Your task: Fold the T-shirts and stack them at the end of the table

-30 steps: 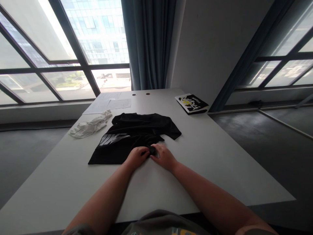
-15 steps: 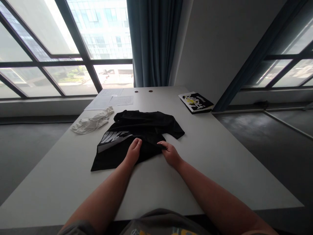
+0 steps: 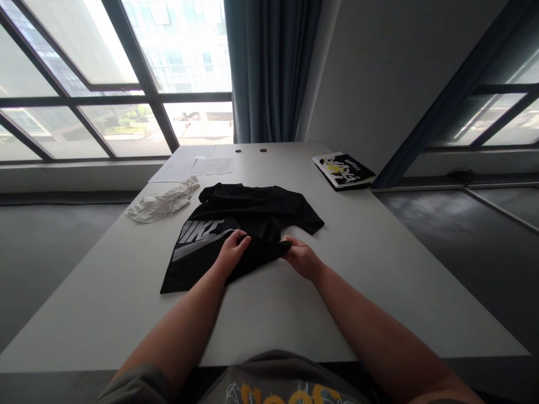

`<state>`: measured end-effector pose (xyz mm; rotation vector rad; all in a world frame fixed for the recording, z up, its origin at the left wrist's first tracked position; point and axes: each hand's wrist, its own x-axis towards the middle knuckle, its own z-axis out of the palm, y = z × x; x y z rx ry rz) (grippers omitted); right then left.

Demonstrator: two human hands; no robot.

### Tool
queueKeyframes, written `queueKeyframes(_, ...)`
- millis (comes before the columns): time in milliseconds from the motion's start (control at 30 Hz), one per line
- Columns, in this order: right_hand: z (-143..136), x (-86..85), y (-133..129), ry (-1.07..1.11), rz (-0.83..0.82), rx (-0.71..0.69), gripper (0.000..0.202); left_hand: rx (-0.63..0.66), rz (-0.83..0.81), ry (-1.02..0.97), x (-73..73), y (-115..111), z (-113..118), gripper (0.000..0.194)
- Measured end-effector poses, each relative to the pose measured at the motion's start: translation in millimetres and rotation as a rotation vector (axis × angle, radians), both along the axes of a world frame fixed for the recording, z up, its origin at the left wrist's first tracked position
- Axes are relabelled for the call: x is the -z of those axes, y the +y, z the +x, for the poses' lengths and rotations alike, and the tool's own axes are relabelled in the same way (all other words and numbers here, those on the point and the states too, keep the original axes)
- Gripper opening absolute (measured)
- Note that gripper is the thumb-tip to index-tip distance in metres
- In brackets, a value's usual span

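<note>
A black T-shirt (image 3: pixel 252 205) with grey lettering lies spread on the white table (image 3: pixel 261 320), its sleeves toward the far side. My left hand (image 3: pixel 234 250) pinches the shirt's fabric near the middle, just right of the print. At the shirt's near right edge, my right hand (image 3: pixel 301 256) is closed on a corner of the cloth. Between the two hands the fabric is drawn up and slightly lifted. Some fingertips of both hands are hidden in the folds.
A crumpled white cloth (image 3: pixel 165 203) lies left of the shirt. Sheets of paper (image 3: pixel 213 166) are at the table's far left. A black-and-white book or box (image 3: pixel 344 170) sits at the far right edge. Two round holes are near the far edge, before a blue curtain (image 3: pixel 269 73).
The cloth between my hands is pulled tauter, and more of the grey lettering shows flat. My right hand has shifted slightly right with the corner. The view has tilted a little.
</note>
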<state>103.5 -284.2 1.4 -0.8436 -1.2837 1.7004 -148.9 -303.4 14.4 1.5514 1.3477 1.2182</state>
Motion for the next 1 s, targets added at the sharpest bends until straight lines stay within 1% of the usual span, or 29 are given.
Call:
queueKeyframes(100, 2, 0.8, 2, 0.022, 0.001, 0.036, 0.017, 0.151, 0.027, 0.305, -2.9, -1, -6, 0.034)
queueKeyframes(167, 4, 1.9, 3, 0.051, 0.003, 0.076, 0.014, 0.194, 0.024, 0.405, -4.2, 0, -8, 0.022)
queueKeyframes(200, 6, 2.3, 4, 0.052, 0.012, 0.094, 0.014, 0.187, 0.032, 0.408, -4.7, 1, -8, 0.015)
queueKeyframes(267, 8, 1.8, 4, -0.009, 0.065, 0.112, 0.014, 0.163, 0.073, 0.333, -5.7, 3, -8, 0.014)
queueKeyframes(333, 8, -0.8, 2, -0.147, 0.17, 0.111, 0.021, 0.165, 0.098, 0.191, -6.3, 3, -6, 0.018)
queueKeyframes(433, 6, -6.8, -2, -0.417, 0.382, 0.088, 0.038, 0.17, 0.015, -0.04, -6.7, 1, -2, 0.025)
queueKeyframes(467, 4, -8.6, -4, -0.488, 0.44, 0.081, 0.04, 0.159, -0.019, -0.092, -6.6, 0, -1, 0.027)
queueKeyframes(500, 2, -10.1, -5, -0.54, 0.485, 0.073, 0.039, 0.142, -0.042, -0.124, -6.5, -1, 0, 0.027)
queueKeyframes(567, -1, -11.7, -6, -0.586, 0.533, 0.057, 0.027, 0.111, -0.059, -0.139, -6.3, -3, 2, 0.025)
queueKeyframes(600, -2, -11.8, -7, -0.589, 0.54, 0.057, 0.021, 0.098, -0.062, -0.132, -6.3, -3, 2, 0.024)
queueKeyframes(633, -2, -11.6, -7, -0.587, 0.538, 0.061, 0.019, 0.09, -0.067, -0.122, -6.3, -3, 3, 0.023)
queueKeyframes(733, 0, -9.3, -5, -0.566, 0.51, 0.092, 0.024, 0.09, -0.072, -0.104, -6.8, -2, 4, 0.023)
queueKeyframes(900, 6, -4.7, -2, -0.512, 0.467, 0.129, 0.025, 0.086, -0.054, -0.063, -5.4, 0, 3, 0.024)
queueKeyframes(1000, 8, -5.4, -3, -0.453, 0.429, 0.202, 0.025, 0.078, -0.014, -0.01, -2.4, -1, 1, 0.023)
